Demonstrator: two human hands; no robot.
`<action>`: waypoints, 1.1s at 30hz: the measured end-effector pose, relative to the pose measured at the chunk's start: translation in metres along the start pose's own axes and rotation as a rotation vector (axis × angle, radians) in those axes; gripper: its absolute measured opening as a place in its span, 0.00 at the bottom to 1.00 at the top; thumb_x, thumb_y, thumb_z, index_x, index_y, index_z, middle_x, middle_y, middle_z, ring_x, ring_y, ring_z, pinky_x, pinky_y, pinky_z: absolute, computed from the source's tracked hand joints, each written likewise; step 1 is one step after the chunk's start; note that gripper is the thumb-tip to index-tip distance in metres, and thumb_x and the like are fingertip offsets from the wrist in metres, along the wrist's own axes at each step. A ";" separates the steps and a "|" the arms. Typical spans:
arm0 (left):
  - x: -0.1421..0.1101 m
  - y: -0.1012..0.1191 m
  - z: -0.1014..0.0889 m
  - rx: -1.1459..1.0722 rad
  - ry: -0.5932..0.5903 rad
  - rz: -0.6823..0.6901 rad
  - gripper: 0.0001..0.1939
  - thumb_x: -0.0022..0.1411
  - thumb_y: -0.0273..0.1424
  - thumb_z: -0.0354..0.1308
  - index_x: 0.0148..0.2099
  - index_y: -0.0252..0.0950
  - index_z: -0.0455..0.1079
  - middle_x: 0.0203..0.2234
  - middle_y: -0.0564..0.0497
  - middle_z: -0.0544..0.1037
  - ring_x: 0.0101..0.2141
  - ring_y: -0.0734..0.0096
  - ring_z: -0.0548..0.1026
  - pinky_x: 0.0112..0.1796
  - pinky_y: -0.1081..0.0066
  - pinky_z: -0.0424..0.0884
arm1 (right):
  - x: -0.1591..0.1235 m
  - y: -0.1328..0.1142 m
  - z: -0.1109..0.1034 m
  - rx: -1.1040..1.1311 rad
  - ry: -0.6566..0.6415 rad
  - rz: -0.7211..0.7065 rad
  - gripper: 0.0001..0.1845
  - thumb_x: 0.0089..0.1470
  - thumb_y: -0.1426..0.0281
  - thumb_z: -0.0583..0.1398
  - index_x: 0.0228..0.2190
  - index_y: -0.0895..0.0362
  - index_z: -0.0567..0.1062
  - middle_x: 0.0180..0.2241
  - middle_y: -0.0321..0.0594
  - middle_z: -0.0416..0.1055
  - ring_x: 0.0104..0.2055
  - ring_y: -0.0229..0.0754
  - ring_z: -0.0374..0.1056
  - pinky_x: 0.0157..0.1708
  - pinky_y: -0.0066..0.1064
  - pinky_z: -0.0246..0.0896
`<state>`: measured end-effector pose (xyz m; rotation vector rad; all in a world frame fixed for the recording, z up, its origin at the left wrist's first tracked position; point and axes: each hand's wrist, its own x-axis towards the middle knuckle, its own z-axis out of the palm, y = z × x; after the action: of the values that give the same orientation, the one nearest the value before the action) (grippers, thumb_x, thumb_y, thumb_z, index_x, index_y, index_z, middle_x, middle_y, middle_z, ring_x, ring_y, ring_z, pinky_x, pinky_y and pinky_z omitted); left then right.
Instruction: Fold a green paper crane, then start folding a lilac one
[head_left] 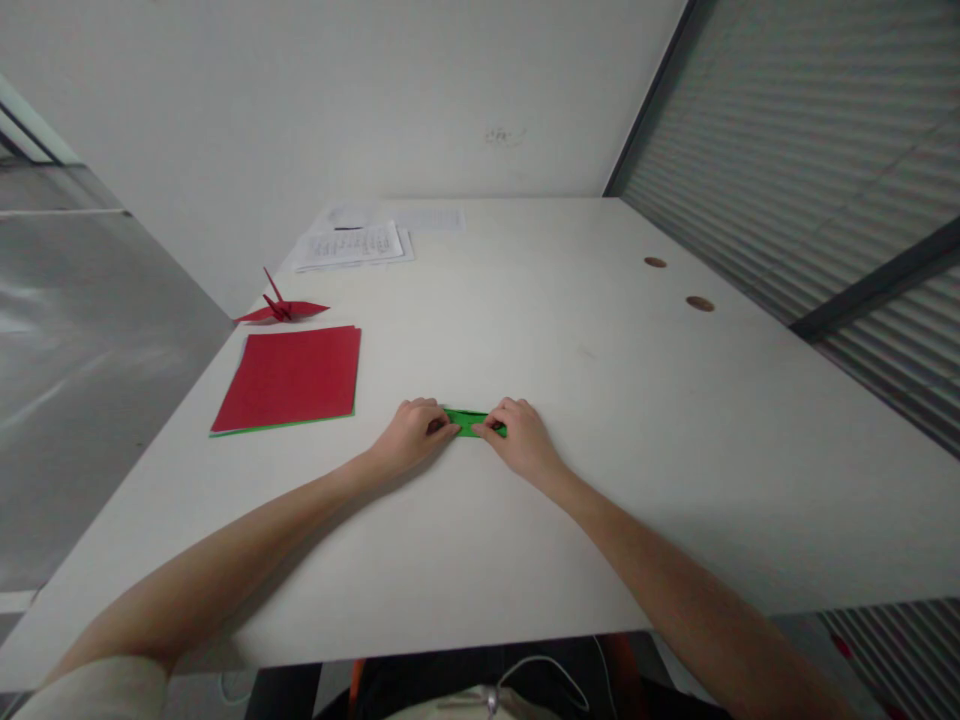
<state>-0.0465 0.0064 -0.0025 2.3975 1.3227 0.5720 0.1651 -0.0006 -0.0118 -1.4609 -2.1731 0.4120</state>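
Between my two hands is a small folded piece of green origami paper (468, 424), low over the white table. My left hand (417, 430) pinches its left end, thumb in front and fingers behind. At the other end, my right hand (519, 432) grips the paper the same way, thumb pointing inward. Only the middle of the green paper shows; both ends are covered by my fingers. Whether it touches the tabletop I cannot tell.
Left of my hands lies a stack of red paper squares (300, 378) with a green edge below. Behind it stands a red paper crane (282, 310). Printed sheets (352, 245) lie at the back of the white table (540, 300). Two round holes (700, 303) sit near the right edge, beside blinds.
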 end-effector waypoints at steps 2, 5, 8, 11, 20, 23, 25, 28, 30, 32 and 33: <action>-0.001 0.000 0.002 0.044 0.015 0.009 0.14 0.67 0.36 0.56 0.30 0.34 0.71 0.25 0.51 0.72 0.29 0.69 0.69 0.32 0.69 0.60 | 0.000 0.001 0.001 -0.016 -0.006 0.001 0.12 0.57 0.62 0.62 0.24 0.55 0.76 0.29 0.40 0.71 0.35 0.44 0.64 0.38 0.37 0.57; -0.002 0.000 0.002 0.134 0.027 0.025 0.14 0.67 0.38 0.54 0.32 0.35 0.71 0.27 0.49 0.73 0.32 0.66 0.70 0.35 0.66 0.60 | 0.001 0.001 0.002 -0.021 -0.012 -0.005 0.12 0.57 0.64 0.62 0.25 0.55 0.76 0.30 0.40 0.71 0.35 0.44 0.64 0.39 0.37 0.57; -0.002 0.003 0.002 0.220 0.019 0.042 0.15 0.68 0.40 0.53 0.33 0.35 0.70 0.29 0.48 0.73 0.34 0.63 0.70 0.36 0.64 0.59 | 0.000 0.001 0.002 -0.020 -0.011 -0.015 0.11 0.57 0.64 0.61 0.25 0.55 0.75 0.30 0.40 0.71 0.35 0.43 0.64 0.39 0.37 0.56; -0.002 0.004 0.001 0.274 0.010 0.041 0.15 0.68 0.39 0.53 0.33 0.35 0.70 0.29 0.47 0.73 0.35 0.61 0.69 0.36 0.63 0.58 | 0.000 0.000 0.001 -0.019 -0.020 -0.005 0.10 0.56 0.65 0.62 0.25 0.55 0.75 0.30 0.40 0.70 0.35 0.43 0.64 0.40 0.37 0.56; 0.001 -0.010 0.003 0.245 0.027 0.116 0.17 0.68 0.41 0.53 0.31 0.35 0.70 0.30 0.48 0.71 0.37 0.62 0.66 0.38 0.62 0.57 | 0.000 0.000 0.001 -0.020 -0.024 0.034 0.10 0.55 0.65 0.63 0.24 0.55 0.76 0.31 0.40 0.67 0.37 0.44 0.64 0.42 0.39 0.58; 0.002 -0.010 0.003 0.245 0.009 0.120 0.17 0.69 0.38 0.51 0.31 0.35 0.71 0.31 0.47 0.71 0.37 0.61 0.66 0.38 0.61 0.58 | -0.002 0.002 0.003 -0.002 0.005 0.031 0.10 0.55 0.65 0.63 0.24 0.55 0.75 0.32 0.41 0.66 0.38 0.45 0.63 0.45 0.41 0.59; 0.003 -0.007 0.002 0.251 0.001 0.108 0.16 0.69 0.37 0.51 0.31 0.35 0.71 0.31 0.47 0.71 0.37 0.61 0.66 0.39 0.61 0.58 | -0.002 0.004 0.005 0.025 0.047 0.021 0.11 0.54 0.65 0.64 0.23 0.55 0.75 0.34 0.41 0.64 0.39 0.45 0.63 0.46 0.42 0.60; 0.003 -0.004 -0.001 0.259 -0.011 0.083 0.15 0.68 0.37 0.53 0.30 0.35 0.71 0.31 0.47 0.71 0.36 0.62 0.66 0.38 0.62 0.58 | -0.002 0.006 0.007 0.061 0.081 0.019 0.12 0.52 0.64 0.65 0.21 0.55 0.74 0.35 0.42 0.63 0.40 0.45 0.62 0.46 0.43 0.61; 0.002 -0.003 -0.003 0.285 -0.022 0.076 0.15 0.67 0.38 0.54 0.31 0.35 0.71 0.31 0.48 0.72 0.36 0.62 0.66 0.38 0.62 0.58 | -0.002 0.006 0.007 0.077 0.077 0.028 0.12 0.52 0.64 0.65 0.21 0.56 0.74 0.35 0.42 0.62 0.40 0.45 0.62 0.47 0.44 0.61; 0.002 -0.002 -0.003 0.321 -0.029 0.077 0.14 0.67 0.38 0.55 0.31 0.35 0.71 0.31 0.48 0.72 0.36 0.62 0.67 0.37 0.63 0.58 | -0.001 0.005 0.007 0.084 0.063 0.041 0.12 0.52 0.65 0.65 0.21 0.56 0.74 0.36 0.42 0.62 0.40 0.46 0.62 0.47 0.45 0.61; 0.002 -0.002 -0.003 0.339 -0.029 0.077 0.14 0.67 0.38 0.55 0.31 0.35 0.71 0.31 0.47 0.72 0.36 0.62 0.67 0.37 0.63 0.58 | -0.001 0.005 0.007 0.084 0.055 0.048 0.12 0.52 0.66 0.65 0.21 0.56 0.74 0.36 0.42 0.62 0.40 0.46 0.62 0.48 0.45 0.61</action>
<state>-0.0481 0.0092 -0.0006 2.7248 1.4167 0.3529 0.1652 0.0006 -0.0198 -1.4633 -2.0561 0.4690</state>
